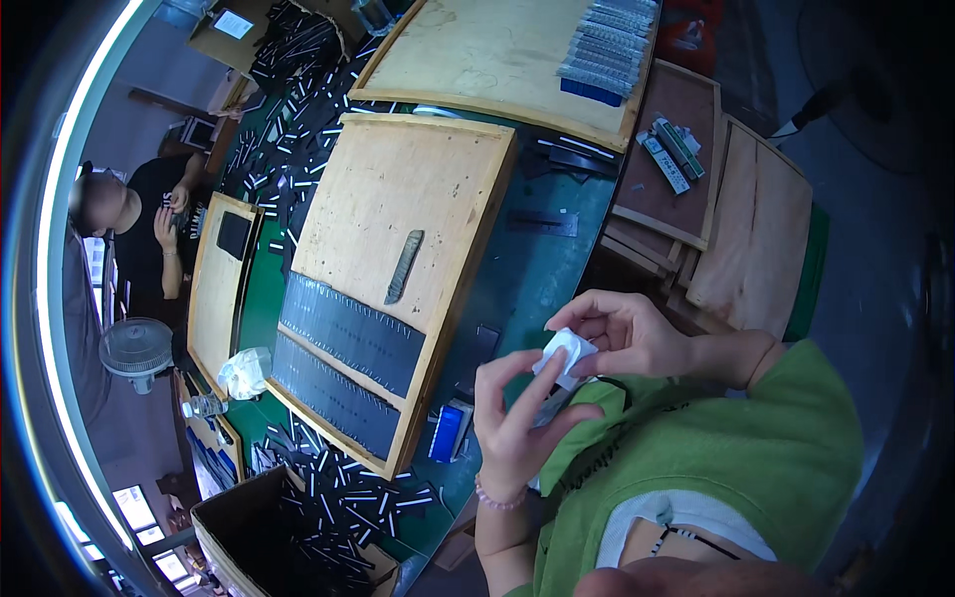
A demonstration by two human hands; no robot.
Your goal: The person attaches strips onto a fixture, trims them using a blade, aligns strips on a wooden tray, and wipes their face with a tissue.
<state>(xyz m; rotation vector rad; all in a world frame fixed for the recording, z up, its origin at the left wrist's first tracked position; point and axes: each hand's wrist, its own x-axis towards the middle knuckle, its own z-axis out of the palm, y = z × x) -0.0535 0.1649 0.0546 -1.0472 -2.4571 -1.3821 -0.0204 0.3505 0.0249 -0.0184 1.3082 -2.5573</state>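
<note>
Left hand: the bare left hand [512,418] is raised in front of the chest, palm turned toward the body, fingers stretched up and right, thumb spread.
Left wrist: bent slightly, with a pink beaded bracelet [497,497] around it; the bare forearm drops straight to the near edge.
Right hand: the bare right hand [622,328] sits just beyond the left, fingers curled inward, tips pinched together.
Right arm: the forearm runs right into a green short sleeve [786,438].
Spacing: fingertips of both hands nearly meet.
</note>
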